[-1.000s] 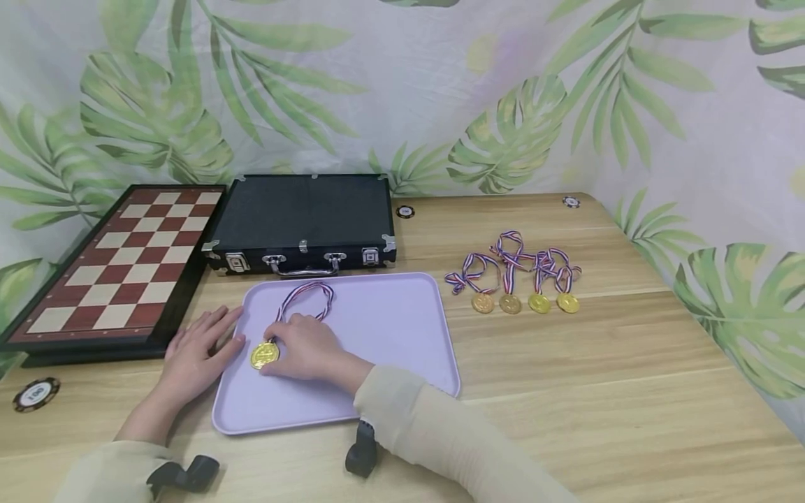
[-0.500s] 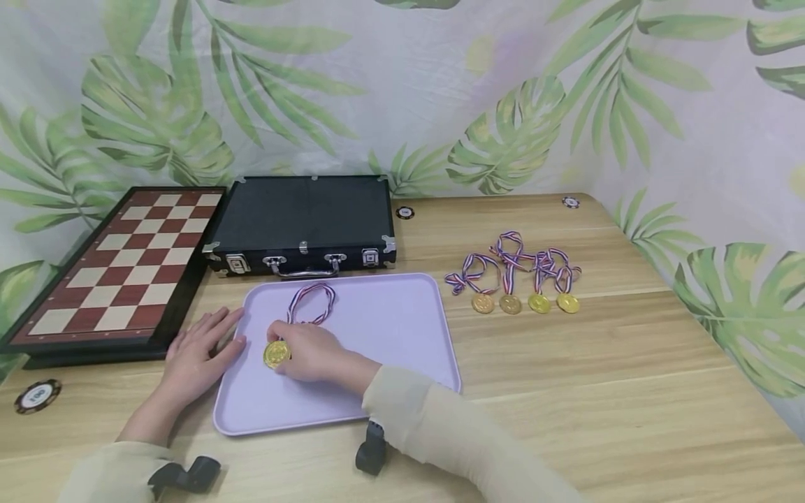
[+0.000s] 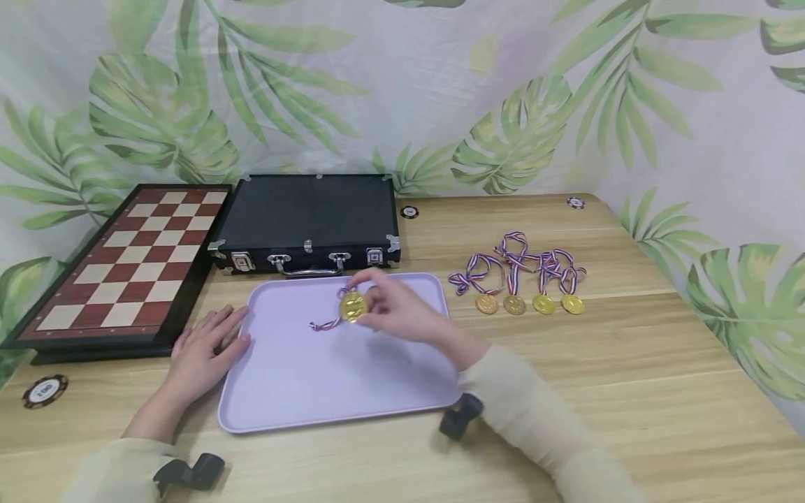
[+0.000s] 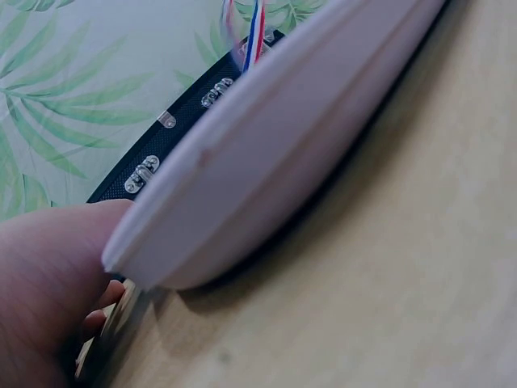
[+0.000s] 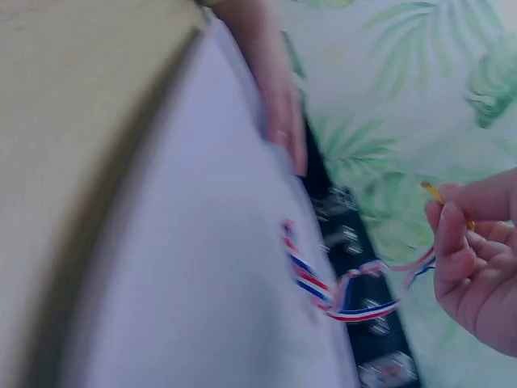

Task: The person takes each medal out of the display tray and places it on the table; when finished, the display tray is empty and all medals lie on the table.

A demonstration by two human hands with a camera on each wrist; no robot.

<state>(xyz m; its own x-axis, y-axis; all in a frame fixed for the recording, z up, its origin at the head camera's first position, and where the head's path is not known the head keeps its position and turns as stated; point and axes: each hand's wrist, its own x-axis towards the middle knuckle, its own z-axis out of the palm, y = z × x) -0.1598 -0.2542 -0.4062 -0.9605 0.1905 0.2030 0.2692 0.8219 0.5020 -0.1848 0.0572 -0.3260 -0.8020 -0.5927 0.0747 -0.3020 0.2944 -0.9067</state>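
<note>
Above the lilac tray point(image 3: 302, 384) my right hand point(image 3: 402, 307) pinches a gold medal point(image 3: 353, 306) between thumb and fingers. Its striped ribbon point(image 5: 311, 279) hangs down over the tray in the right wrist view, and the medal itself shows edge-on there. My left hand point(image 3: 204, 353) lies with straight fingers at the tray's left edge. In the left wrist view the thumb point(image 4: 56, 259) touches the tray's outer wall point(image 4: 242, 170); the other fingers are mostly hidden behind it.
Several medals point(image 3: 514, 305) with striped ribbons lie in a row right of the tray. A black case point(image 3: 308, 216) stands behind it, and a chessboard point(image 3: 135, 258) lies to the left. Poker chips point(image 3: 45, 391) sit near the corners of the wooden table point(image 3: 629, 377).
My right hand has lifted the gold medal off the tray and carried it right and away from me, its ribbon now dangling. The left hand has stayed by the tray's edge.
</note>
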